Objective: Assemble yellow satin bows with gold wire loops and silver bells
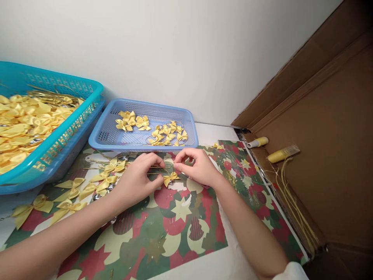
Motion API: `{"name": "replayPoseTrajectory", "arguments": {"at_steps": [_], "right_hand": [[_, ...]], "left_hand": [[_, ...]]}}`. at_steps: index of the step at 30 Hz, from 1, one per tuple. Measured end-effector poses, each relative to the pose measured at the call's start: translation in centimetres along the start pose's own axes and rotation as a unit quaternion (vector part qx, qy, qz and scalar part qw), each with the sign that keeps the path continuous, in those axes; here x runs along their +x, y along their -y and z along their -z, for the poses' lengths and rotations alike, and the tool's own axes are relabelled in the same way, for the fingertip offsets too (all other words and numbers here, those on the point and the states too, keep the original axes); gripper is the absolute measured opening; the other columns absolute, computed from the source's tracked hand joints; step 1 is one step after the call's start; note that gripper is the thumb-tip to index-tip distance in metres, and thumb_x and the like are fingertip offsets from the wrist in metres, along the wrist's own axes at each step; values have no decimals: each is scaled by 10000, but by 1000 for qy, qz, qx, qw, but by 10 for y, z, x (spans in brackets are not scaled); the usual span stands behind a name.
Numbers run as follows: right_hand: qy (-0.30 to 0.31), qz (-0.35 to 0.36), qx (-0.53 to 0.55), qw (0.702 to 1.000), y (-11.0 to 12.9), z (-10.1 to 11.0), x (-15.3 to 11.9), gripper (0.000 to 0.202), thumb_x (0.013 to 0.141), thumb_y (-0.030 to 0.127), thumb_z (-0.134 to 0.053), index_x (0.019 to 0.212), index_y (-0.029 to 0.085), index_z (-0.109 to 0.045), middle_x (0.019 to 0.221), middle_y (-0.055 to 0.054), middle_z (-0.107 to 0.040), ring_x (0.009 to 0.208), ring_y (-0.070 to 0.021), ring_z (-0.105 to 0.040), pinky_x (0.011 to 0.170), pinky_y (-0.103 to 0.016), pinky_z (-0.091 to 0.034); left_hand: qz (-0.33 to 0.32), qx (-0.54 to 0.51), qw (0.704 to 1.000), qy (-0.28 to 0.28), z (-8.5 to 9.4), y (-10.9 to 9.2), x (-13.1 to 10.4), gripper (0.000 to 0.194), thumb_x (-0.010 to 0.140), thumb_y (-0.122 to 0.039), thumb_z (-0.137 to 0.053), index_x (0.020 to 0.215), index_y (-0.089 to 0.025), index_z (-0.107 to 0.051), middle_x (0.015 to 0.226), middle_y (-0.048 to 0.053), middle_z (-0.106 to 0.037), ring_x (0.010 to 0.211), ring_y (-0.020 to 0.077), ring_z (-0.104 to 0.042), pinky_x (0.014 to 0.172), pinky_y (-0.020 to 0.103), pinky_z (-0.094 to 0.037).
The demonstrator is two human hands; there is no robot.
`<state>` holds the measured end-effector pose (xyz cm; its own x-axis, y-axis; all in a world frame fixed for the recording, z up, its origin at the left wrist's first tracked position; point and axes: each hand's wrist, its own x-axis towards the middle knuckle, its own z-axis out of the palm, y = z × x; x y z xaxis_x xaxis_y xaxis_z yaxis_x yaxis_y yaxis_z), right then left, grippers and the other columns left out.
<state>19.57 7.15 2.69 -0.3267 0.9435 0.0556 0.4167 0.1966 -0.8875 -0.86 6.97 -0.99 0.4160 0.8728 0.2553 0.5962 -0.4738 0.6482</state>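
Note:
A yellow ribbon bow (171, 178) with a small silver bell lies between my hands, a thin gold cord looped above it. My right hand (198, 167) pinches that gold cord between thumb and index finger. Beside the loop, my left hand (141, 177) curves with thumb and index fingertips apart, the thumb close to the bow's left side. Several straight gold cords (154, 167) pass behind the left fingers. More yellow bows (101, 182), some with silver bells (97, 196), lie left of and partly behind my left hand and forearm.
A blue basket (144, 147) holding two clusters of bows stands behind my hands. The turquoise basket (67, 136) at left is heaped with bows and gold cords. Yellow thread spools (281, 154) lie against the cardboard (320, 147) at right. Patterned paper (163, 249) covers the table.

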Motion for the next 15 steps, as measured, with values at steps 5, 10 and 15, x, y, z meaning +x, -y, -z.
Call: {"name": "replayPoseTrajectory", "arguments": {"at_steps": [5, 10, 15], "right_hand": [[9, -7, 5, 1000, 2, 1, 0, 57, 785, 215, -642, 743, 177, -632, 767, 0, -660, 660, -104, -573, 570, -214, -427], [4, -2, -2, 1000, 1, 1, 0, 54, 784, 211, -640, 743, 177, -636, 772, -5, -672, 674, -108, -579, 586, -216, -435], [-6, -14, -12, 1000, 3, 3, -1, 51, 776, 204, -652, 735, 175, -640, 741, 5, -672, 624, -96, -557, 565, -211, -422]], "left_hand": [[-12, -1, 1000, 6, -2, 4, 0, 199, 835, -329, -546, 908, -200, -679, 897, 51, -706, 888, 239, -599, 768, 339, -467], [-42, 17, 999, 26, -4, 7, 0, 257, 889, -319, -500, 889, -222, -738, 931, 45, -722, 880, 232, -578, 777, 345, -456], [-72, 47, 995, 54, -5, 7, 1, 331, 905, -270, -431, 884, -209, -756, 998, 68, -708, 880, 241, -555, 784, 371, -459]]}}
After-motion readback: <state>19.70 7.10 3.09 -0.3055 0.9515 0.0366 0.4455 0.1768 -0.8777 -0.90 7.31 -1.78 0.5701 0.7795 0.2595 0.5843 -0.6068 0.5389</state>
